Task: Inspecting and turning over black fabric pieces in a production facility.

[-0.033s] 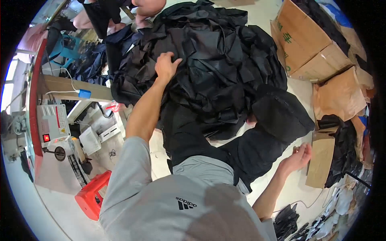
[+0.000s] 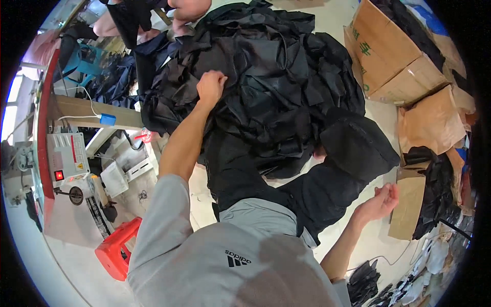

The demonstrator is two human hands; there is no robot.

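A big heap of black fabric pieces lies on the pale floor in front of me. My left hand reaches out onto the heap's left side, its fingers curled into a piece of the black cloth. My right hand hangs low on the right with its fingers apart and nothing in it, just left of a flat brown cardboard piece. Black trousers cover my knees below the heap.
Brown cardboard boxes stand at the right, with more black cloth beside them. A sewing machine table and a red plastic stool are at the left. Another person's legs show at the top.
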